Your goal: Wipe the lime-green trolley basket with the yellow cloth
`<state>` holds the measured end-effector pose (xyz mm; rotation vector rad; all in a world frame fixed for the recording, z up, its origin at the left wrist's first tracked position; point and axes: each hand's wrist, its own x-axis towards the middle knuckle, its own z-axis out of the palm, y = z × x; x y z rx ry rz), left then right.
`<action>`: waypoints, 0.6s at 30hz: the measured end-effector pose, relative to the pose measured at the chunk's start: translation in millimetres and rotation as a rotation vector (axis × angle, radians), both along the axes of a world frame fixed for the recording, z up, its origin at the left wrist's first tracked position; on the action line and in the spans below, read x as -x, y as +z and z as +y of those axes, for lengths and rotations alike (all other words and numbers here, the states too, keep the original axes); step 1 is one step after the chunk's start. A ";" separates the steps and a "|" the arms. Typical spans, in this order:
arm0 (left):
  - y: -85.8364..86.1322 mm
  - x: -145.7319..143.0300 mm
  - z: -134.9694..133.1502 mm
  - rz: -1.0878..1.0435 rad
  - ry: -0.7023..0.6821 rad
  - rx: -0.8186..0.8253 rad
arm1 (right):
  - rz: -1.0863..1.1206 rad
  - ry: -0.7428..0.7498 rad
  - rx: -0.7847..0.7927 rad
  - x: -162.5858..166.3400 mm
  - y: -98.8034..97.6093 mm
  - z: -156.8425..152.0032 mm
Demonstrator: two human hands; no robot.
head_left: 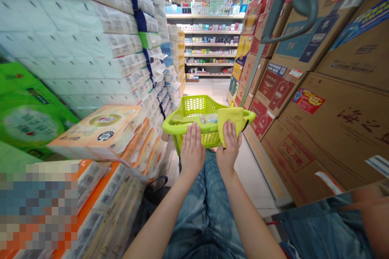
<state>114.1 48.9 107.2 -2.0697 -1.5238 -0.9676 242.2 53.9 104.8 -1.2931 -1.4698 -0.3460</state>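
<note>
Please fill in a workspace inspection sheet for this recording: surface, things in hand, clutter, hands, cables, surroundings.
Surface: pale floor between the stacks.
Things in hand: lime-green perforated plastic basket; yellow cloth with dark edging, draped over its near rim.
Clutter: tissue packs piled at left, some in orange-and-white wrapping.
Hands: left hand at the rim, fingers extended; right hand on the cloth, grip unclear.
Cables: nothing seen for certain; a dark loop below the basket's left side is unidentified.
Surroundings: cardboard cartons at right, grey loop handle in front of them, stocked shelves at the aisle's end.
</note>
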 end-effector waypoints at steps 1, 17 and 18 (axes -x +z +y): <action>0.0 0.8 -0.2 0.007 0.002 0.003 | -0.037 0.038 0.009 10.6 0.8 -3.2; 3.0 0.3 -2.0 -0.007 -0.024 0.019 | 0.046 -0.072 0.008 -32.4 -1.8 5.1; 2.9 0.3 -2.1 -0.008 -0.024 0.017 | 0.039 -0.057 0.014 -23.2 -0.7 2.8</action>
